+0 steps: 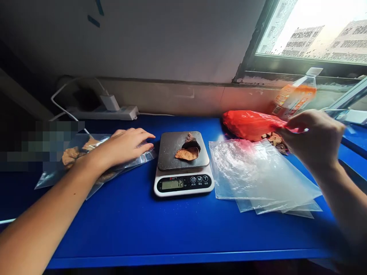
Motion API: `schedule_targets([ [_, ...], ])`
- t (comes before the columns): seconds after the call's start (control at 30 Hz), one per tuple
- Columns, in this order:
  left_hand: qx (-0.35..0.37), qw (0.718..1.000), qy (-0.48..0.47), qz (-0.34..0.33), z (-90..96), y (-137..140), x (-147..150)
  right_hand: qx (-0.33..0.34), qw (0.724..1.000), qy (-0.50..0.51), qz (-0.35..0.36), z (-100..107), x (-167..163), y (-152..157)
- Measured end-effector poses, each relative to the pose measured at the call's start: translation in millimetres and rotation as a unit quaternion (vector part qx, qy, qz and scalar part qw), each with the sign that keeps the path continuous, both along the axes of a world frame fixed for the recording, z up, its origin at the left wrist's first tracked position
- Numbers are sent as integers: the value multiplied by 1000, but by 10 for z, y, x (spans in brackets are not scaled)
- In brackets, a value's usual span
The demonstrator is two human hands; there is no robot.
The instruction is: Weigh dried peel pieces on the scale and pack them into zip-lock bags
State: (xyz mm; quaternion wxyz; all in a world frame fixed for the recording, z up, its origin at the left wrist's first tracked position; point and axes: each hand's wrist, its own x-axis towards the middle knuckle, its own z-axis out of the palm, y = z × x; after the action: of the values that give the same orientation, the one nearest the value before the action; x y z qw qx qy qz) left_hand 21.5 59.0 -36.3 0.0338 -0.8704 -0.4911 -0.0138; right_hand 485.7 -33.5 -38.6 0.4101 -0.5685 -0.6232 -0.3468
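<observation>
My left hand lies with fingers stretched out over clear zip bags that hold brown dried slices. To its right stands a kitchen scale with a steel top and a display that reads 7.2. Several dried slices rest on its plate. At the right, my right hand pinches the edge of a red plastic bag. More dried pieces show at the bag's mouth, just below the hand. Flat empty clear bags lie in an overlapping stack beside the scale.
Behind the red bag stands a bottle with an orange label, near the window. A white power strip with a plugged-in charger and cable runs along the wall. The blue table has its front edge near me.
</observation>
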Motion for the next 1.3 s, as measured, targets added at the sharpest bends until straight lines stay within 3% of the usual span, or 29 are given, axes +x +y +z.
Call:
schedule_targets([
  [0.1, 142, 985, -83, -50, 274, -160, 245, -49, 998, -1, 46, -48, -139, 11],
  [0.17, 193, 962, -149, -119, 478, -301, 681, -66, 994, -8, 84, -78, -243, 19],
  [0.23, 189, 945, -155, -219, 613, -408, 1283, -77, 991, -10, 109, -93, -318, 20],
  [0.33, 153, 932, -55, -324, 650, -432, 2173, -82, 990, -3, 115, -94, -352, 4],
  [0.4, 131, 920, -9, -370, 616, -364, 2565, -78, 991, 6, 107, -88, -341, -5],
  [0.47, 123, 919, 9, -376, 579, -255, 2752, -75, 993, 10, 94, -74, -323, -5],
  [0.63, 128, 936, 13, -327, 551, 62, 2716, -106, 988, -6, 110, 63, -247, -44],
  [0.77, 116, 956, -11, -270, 607, 198, 2546, -27, 991, 107, 71, 228, -41, -156],
  [0.9, 82, 957, -52, -274, 713, 59, 2411, 4, 981, 195, 13, 276, 151, -178],
  [1.0, 60, 954, -82, -283, 755, -145, 2438, -57, 981, 187, -4, 219, 197, -120],
  [1.13, 97, 959, -81, -255, 722, -300, 2620, -215, 958, 187, -15, 65, 262, -17],
  [1.3, 74, 972, -82, -209, 743, -306, 2719, -276, 956, 102, 14, -72, 380, 260],
])
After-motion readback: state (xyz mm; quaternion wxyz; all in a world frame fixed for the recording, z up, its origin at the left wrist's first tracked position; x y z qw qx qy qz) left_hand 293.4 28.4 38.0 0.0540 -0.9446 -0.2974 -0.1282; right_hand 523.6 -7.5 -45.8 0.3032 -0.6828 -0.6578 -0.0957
